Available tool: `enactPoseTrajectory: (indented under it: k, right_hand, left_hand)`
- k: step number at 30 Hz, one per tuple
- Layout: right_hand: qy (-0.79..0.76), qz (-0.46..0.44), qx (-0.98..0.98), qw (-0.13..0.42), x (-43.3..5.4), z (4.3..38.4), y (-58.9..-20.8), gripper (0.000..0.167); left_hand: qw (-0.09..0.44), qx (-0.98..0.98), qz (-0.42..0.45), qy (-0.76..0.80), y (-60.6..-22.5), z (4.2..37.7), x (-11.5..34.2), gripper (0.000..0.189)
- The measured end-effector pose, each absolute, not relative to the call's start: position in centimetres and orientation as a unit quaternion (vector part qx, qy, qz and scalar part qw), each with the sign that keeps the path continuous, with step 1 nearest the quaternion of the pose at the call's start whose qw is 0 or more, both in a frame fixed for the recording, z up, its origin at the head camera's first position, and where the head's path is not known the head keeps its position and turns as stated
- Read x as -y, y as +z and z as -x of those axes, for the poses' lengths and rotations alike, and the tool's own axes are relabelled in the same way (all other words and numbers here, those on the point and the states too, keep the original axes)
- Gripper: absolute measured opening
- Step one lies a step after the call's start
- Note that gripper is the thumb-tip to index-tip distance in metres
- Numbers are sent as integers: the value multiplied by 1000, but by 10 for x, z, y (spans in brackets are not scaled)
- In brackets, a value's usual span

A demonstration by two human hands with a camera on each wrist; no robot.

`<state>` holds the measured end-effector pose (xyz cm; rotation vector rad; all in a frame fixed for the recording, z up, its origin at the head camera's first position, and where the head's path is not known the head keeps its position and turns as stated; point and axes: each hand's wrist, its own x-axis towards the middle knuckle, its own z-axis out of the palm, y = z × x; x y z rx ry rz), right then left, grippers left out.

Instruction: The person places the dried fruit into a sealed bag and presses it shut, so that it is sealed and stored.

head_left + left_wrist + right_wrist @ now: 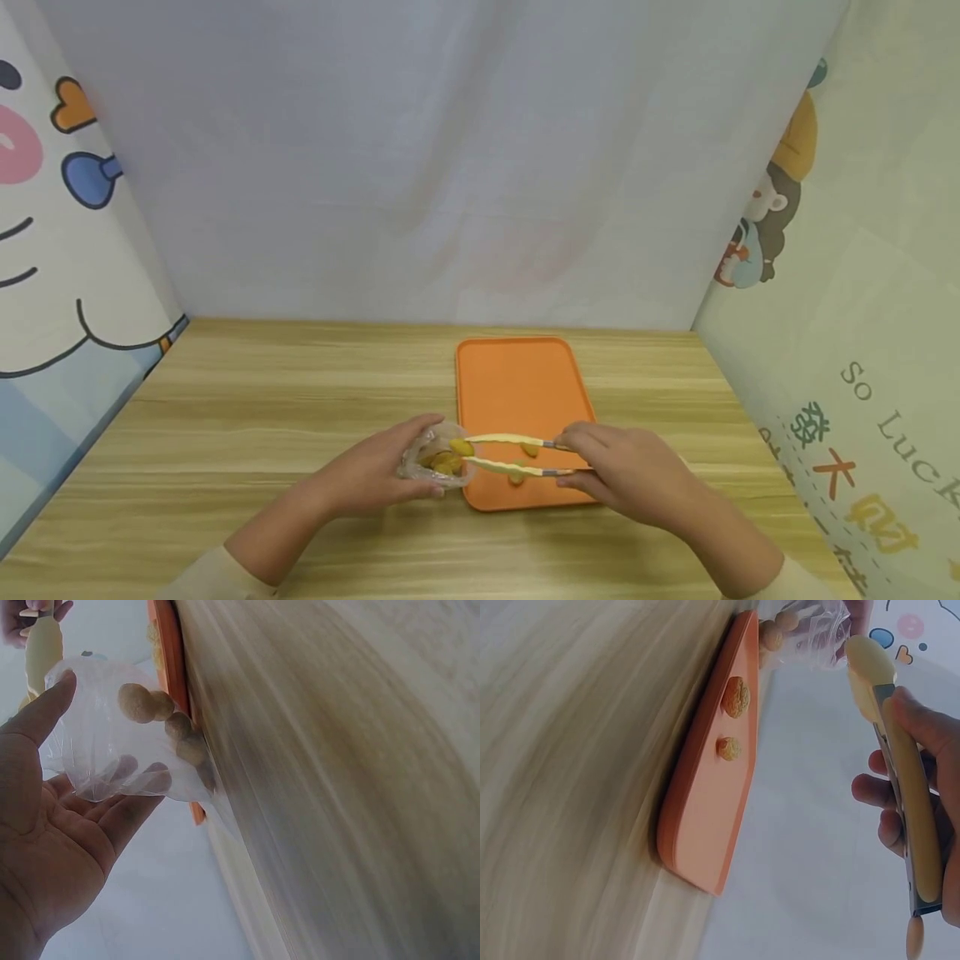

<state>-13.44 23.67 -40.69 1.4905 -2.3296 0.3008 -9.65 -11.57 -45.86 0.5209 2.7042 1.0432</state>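
My left hand grips a clear plastic bag, with thumb and fingers on opposite sides of its open mouth. Several round, tan-yellow pieces sit inside; they look like nuts, but I cannot tell the kind. The right hand holds food tongs with pale yellow tips and metal arms. Those tips reach the bag's mouth, where one yellow piece lies between them; whether they squeeze it is unclear. On the orange tray rest two wrinkled pieces, one larger and one smaller, below the tongs.
The tray lies flat on a wood-grain table, just right of the bag, with a low raised rim. A pale cloth hangs behind the table. Printed panels stand at the left and right.
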Motion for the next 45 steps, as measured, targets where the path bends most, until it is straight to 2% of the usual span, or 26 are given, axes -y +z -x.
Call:
enactPoseTrajectory:
  k: [13, 20, 33, 45]
  right_hand:
    - [111, -545, 814, 165, -234, 138, -412, 41]
    - [109, -546, 812, 175, -236, 138, -408, 49]
    - [91, -487, 853, 163, -259, 139, -397, 66]
    - [84, -441, 881, 151, -282, 138, -392, 67]
  left_hand:
    - [98, -913, -177, 355, -466, 93, 109, 89]
    - [98, -912, -178, 355, -465, 91, 108, 89]
    - [102, -912, -172, 358, -462, 90, 105, 88]
    - [90, -915, -178, 351, -463, 91, 106, 88]
